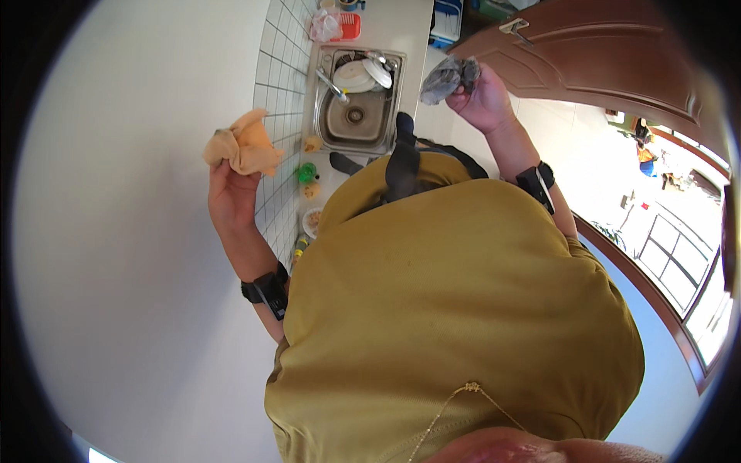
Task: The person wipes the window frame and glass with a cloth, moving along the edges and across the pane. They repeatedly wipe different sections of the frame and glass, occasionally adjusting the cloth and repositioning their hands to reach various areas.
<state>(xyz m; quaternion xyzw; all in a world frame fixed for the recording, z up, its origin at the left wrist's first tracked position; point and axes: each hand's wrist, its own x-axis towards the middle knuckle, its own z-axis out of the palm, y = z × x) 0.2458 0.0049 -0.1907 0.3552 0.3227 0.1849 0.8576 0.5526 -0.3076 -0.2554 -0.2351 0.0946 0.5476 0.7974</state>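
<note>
My left hand (234, 194) is raised beside the pale wall at the left, its fingers closed on a crumpled peach-orange cloth (252, 144). At the upper right my right hand (483, 104) grips a crumpled, thin grey-black piece, perhaps a plastic bag (443, 81). Between the hands lies a stainless steel sink (376, 136) set in a light counter. White plates (354, 76) are piled at its far end, near the tap (333, 87). Dark fabric pieces (403, 159) show at the front of the mustard-coloured shirt (457, 301); what they belong to is unclear.
Beyond the sink stands a red rack (351, 26) with a clear plastic bag (326, 24). Along the tiled wall are a green bottle (307, 172) and a plate of food (312, 221), partly hidden by the shirt. A brown door (579, 52) bounds the right side.
</note>
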